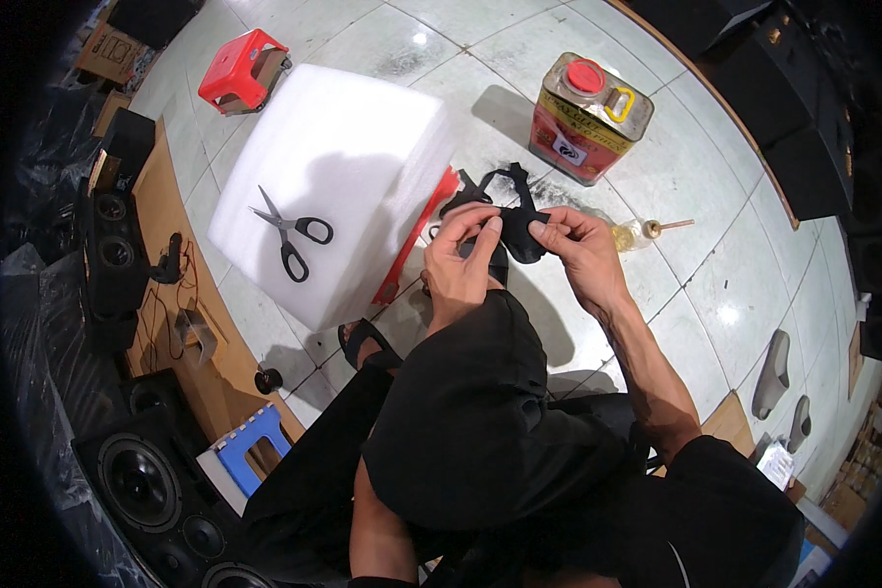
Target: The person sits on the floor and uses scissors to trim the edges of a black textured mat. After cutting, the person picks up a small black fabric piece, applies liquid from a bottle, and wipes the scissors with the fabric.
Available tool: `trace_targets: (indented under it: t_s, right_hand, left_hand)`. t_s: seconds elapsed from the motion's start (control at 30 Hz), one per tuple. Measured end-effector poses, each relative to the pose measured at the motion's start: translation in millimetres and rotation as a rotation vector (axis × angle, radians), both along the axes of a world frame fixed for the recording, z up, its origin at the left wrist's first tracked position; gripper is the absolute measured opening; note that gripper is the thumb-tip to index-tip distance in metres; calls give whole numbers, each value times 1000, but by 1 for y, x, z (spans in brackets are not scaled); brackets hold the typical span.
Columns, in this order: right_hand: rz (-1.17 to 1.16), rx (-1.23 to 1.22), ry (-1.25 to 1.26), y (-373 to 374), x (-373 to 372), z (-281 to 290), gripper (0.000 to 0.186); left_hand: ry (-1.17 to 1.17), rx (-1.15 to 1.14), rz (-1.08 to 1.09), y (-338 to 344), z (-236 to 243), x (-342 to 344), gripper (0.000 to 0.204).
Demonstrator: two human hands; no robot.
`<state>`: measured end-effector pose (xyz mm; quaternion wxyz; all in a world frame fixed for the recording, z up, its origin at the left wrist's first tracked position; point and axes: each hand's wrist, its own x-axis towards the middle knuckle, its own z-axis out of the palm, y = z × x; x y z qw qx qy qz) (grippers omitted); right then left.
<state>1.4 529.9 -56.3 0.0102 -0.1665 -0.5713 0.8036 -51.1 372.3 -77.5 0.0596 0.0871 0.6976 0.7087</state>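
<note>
Between my two hands is a limp black piece, like cloth or thin sheet [525, 238], held above my raised knee. My left hand [461, 269] pinches its left edge between thumb and fingers. On the other side, the fingers and thumb of my right hand [586, 257] are closed on its right edge. Just beyond, a twisted black strip [510, 174] rises behind my fingers; whether it joins the held piece I cannot tell. Scissors with black handles [286, 231] lie partly spread on a white foam block [338, 127], left of my left hand.
Something red [407, 250] shows under the foam block. Beyond my right hand stand a metal can [586, 147] with a red cap and a small bottle [629, 235] with a stick in its neck. A red stool [240, 71] is far left; speakers [142, 480] line the left.
</note>
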Motion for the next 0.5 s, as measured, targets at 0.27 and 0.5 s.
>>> trace_targets:
  t_s: [0.27, 0.5]
  right_hand:
    - [-98, 95, 84, -7, -4, -5, 10]
    - [-34, -90, 64, -4, -11, 1, 19]
  left_hand:
    - [-263, 81, -178, 0, 8, 7, 36]
    - [-386, 112, -139, 1, 21, 6, 27]
